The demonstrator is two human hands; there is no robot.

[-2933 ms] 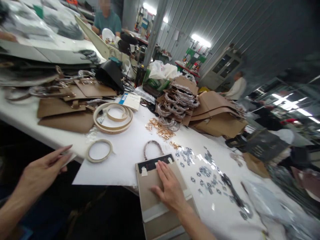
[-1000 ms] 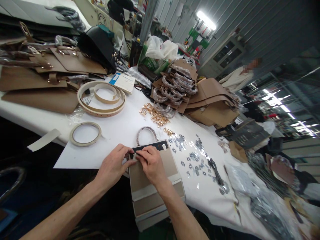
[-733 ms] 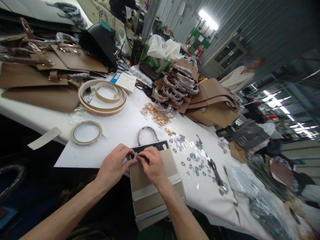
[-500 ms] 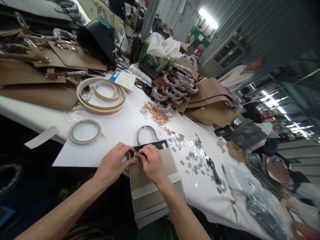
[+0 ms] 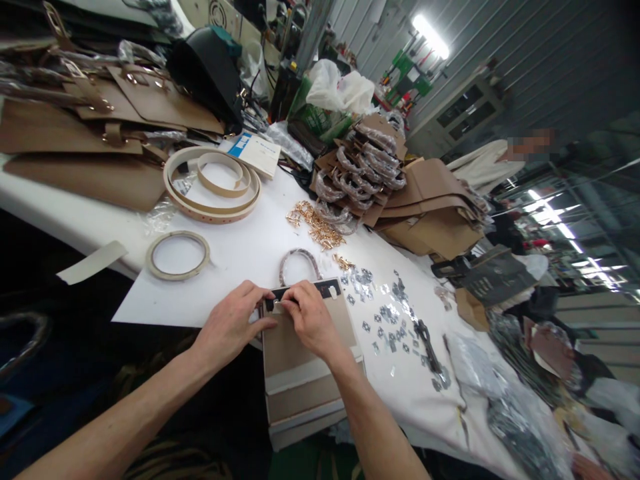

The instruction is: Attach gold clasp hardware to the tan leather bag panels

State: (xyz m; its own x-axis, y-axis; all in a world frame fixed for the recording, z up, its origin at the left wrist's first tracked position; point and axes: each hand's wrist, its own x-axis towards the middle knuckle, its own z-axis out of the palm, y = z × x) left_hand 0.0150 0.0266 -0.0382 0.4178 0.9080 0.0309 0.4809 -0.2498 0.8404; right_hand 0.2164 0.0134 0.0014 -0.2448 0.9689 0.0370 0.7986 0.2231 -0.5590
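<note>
A beige bag (image 5: 285, 357) with a dark strip (image 5: 325, 289) along its top edge hangs over the table's near side. Its wrapped handle (image 5: 300, 253) arches away onto the table. My left hand (image 5: 233, 323) grips the bag's upper left corner, thumb on the beige face and index finger at the dark strip. Beside it, the closed fingertips of my right hand (image 5: 307, 320) pinch a small pale piece (image 5: 278, 305) at the strip, partly hidden by the fingers. A white patch sits farther right on the strip.
Gold-coloured fittings (image 5: 320, 227) and scattered small metal plates (image 5: 395, 320) lie beyond the bag. A tape roll (image 5: 177, 256) and coiled strips (image 5: 215, 217) are to the left. Brown bags (image 5: 75, 180) and wrapped handles (image 5: 363, 170) are piled behind. A person (image 5: 483, 163) stands far right.
The whole view has shifted slightly, so things appear a little farther right. Both hands stay at the bag's top strip, the right fingertips still pinched close to the left ones.
</note>
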